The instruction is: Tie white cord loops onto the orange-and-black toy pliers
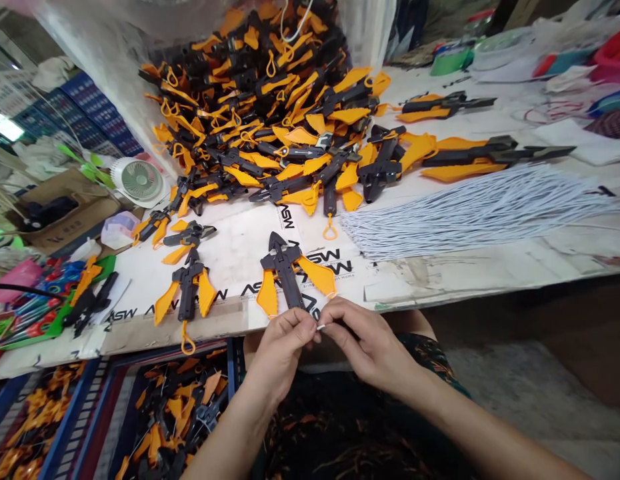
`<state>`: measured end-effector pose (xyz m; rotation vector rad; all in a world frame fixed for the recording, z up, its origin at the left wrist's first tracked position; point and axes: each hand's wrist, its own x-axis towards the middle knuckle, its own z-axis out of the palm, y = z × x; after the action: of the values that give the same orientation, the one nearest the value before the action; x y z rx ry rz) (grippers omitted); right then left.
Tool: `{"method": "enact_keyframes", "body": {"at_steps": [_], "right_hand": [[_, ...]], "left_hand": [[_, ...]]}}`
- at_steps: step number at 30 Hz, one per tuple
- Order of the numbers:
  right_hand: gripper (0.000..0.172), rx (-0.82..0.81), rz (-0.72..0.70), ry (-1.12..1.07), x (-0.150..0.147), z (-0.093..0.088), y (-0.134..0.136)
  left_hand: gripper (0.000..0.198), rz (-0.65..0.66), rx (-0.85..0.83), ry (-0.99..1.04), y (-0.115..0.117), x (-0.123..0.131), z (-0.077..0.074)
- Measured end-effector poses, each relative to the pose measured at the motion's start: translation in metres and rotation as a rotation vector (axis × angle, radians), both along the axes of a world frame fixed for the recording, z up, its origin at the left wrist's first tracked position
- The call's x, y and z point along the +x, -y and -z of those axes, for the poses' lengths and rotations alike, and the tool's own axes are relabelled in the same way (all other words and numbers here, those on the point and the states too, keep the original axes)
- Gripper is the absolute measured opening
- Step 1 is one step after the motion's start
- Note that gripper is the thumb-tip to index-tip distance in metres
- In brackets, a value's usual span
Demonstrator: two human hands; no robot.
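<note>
both left hand (pixel 283 350) and right hand (pixel 367 343) pinch thin cord (pixel 320 327); blue crate (pixel 231 377) holds orange tools (pixel 175 420)

We see a white desk fan (pixel 138 181) beside a cardboard box (pixel 65 212), stacked blue plastic crates (pixel 85 113) behind, and a green tray (pixel 106 267) holding colorful scissors (pixel 53 280).

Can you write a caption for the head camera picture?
Left hand and right hand pinch a small white cord end near a heap of orange-handled black tools.

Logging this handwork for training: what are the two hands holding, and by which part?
The left hand and right hand pinch a thin white cord near its tip between their fingertips; the fingers hide the rest.
</note>
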<state>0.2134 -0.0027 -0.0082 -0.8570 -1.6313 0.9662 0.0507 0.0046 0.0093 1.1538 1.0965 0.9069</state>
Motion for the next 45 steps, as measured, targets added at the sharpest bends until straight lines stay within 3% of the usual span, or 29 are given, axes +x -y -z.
{"method": "enact_keyframes", "body": {"at_steps": [2,7,10,14,20,23,26,29,31,33,37,39,42,45], "right_hand": [[0.021,-0.027,-0.010,0.080,0.005,-0.004,-0.002],[0.032,-0.493,-0.168,-0.069,0.008,-0.007,-0.007],[0.039,-0.654,-0.273,-0.163,0.007,-0.005,-0.008],[0.034,-0.676,-0.238,-0.161,0.002,-0.002,-0.007],[0.016,-0.309,0.078,0.066,-0.007,0.002,-0.004],[0.010,-0.117,0.087,0.220,-0.007,0.003,-0.002],[0.009,0.011,-0.007,0.248,-0.004,0.003,0.000],[0.013,-0.047,-0.106,0.172,-0.005,0.003,0.002],[0.016,-0.147,-0.123,0.104,-0.007,0.003,0.001],[0.019,-0.233,-0.121,0.055,-0.010,0.003,0.000],[0.027,-0.403,-0.188,0.000,-0.014,0.001,-0.003],[0.030,-0.488,-0.254,-0.034,-0.014,-0.001,-0.004],[0.031,-0.486,-0.278,-0.060,-0.013,-0.002,-0.002],[0.028,-0.361,-0.187,-0.001,-0.013,0.003,0.000]], "left_hand": [[0.034,-0.011,0.060,-0.067,-0.001,-0.003,-0.002],[0.015,0.008,0.653,-0.391,-0.006,-0.013,-0.004],[0.012,0.030,0.845,-0.407,-0.008,-0.016,0.000],[0.012,0.010,0.816,-0.405,-0.006,-0.014,0.003],[0.009,-0.114,0.765,-0.545,0.008,-0.008,0.007],[0.012,-0.186,0.817,-0.643,0.012,-0.006,0.010],[0.013,-0.233,0.661,-0.664,0.017,-0.003,0.012],[0.011,-0.201,0.366,-0.497,0.021,-0.002,0.013],[0.012,-0.166,0.293,-0.398,0.022,-0.004,0.014],[0.012,-0.145,0.378,-0.375,0.021,-0.010,0.016],[0.012,-0.051,0.810,-0.462,0.013,-0.025,0.021],[0.013,0.009,0.927,-0.536,0.010,-0.031,0.021],[0.009,0.034,0.874,-0.587,0.010,-0.033,0.017],[0.008,0.039,0.760,-0.569,0.013,-0.030,0.014]]}}
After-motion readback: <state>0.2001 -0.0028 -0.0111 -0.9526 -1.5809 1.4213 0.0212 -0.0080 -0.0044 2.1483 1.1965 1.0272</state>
